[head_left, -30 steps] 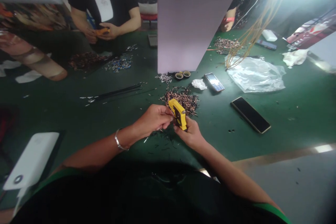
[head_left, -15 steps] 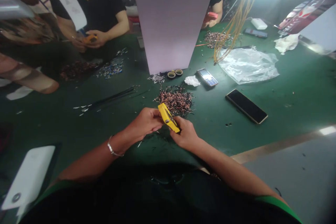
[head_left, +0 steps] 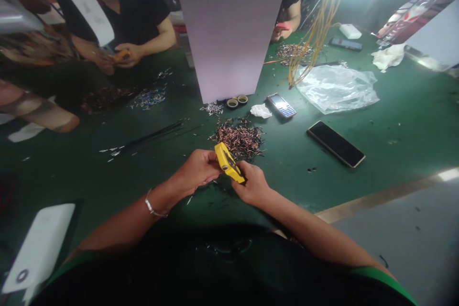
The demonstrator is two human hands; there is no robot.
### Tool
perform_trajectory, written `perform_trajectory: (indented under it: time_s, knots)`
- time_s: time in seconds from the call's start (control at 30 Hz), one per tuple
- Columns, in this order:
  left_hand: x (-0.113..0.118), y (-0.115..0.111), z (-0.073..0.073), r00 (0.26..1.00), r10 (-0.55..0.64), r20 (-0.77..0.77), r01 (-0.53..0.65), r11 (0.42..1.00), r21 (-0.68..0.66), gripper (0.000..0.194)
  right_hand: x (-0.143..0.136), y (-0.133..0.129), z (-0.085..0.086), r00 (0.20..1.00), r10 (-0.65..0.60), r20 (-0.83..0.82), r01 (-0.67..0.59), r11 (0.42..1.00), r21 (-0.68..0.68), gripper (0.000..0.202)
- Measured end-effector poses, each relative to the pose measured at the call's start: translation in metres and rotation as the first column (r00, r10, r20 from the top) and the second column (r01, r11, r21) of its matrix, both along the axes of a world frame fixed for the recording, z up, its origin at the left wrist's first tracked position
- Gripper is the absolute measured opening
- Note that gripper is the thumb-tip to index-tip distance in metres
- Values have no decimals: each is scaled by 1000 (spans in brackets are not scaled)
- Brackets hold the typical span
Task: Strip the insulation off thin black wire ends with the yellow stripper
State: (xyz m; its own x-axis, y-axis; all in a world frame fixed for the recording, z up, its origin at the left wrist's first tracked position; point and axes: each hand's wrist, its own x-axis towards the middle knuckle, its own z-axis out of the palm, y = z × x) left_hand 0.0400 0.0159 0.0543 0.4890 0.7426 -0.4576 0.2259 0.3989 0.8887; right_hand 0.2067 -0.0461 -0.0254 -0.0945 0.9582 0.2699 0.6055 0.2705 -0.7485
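My right hand [head_left: 254, 185] is closed around one end of a yellow wire stripper [head_left: 226, 158], which is tilted above the table. Close against the tool's left side is my left hand [head_left: 201, 169], its fingers pinched together. Whatever lies in that pinch is hidden by the fingers and the tool. Just beyond both hands spreads a pile of short copper-brown and black wire pieces [head_left: 242, 138]. Thin dark scraps are scattered on the green table under my hands, with a small silvery piece [head_left: 190, 199] below my left hand.
Black wires [head_left: 154, 135] with silvery ends lie at left. Ahead stands a pale panel [head_left: 229, 38], with tape rolls [head_left: 232, 103] at its foot. A keypad phone [head_left: 282, 105], smartphone [head_left: 336, 144] and plastic bag [head_left: 337, 88] lie right. Two people work opposite; one holds an orange tool [head_left: 122, 55].
The yellow wire stripper has turned slightly, showing more of its dark inner side. Both my hands stay almost in place. The whole view has shifted a little.
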Motion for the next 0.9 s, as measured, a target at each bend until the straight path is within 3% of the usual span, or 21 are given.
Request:
perform_trajectory:
  time_s: [0.33, 0.47, 0.77, 0.9]
  knots:
    - [0, 0, -2, 1000, -1, -2, 1, 1000, 8, 19, -1, 1, -1, 1000, 11, -23, -10, 999, 45, 10]
    - [2, -2, -1, 1000, 12, -8, -12, 1000, 0, 18, -2, 0, -1, 999, -11, -38, 11, 1000, 3, 12]
    - [4, -7, -4, 992, 125, 22, -124, 992, -19, 17, -3, 4, 3, 997, -59, -47, 59, 998, -10, 11]
    - [5, -9, -5, 985, 163, 61, -161, 987, -26, 9, -3, 3, 7, 990, -73, -124, 61, 993, -100, 9]
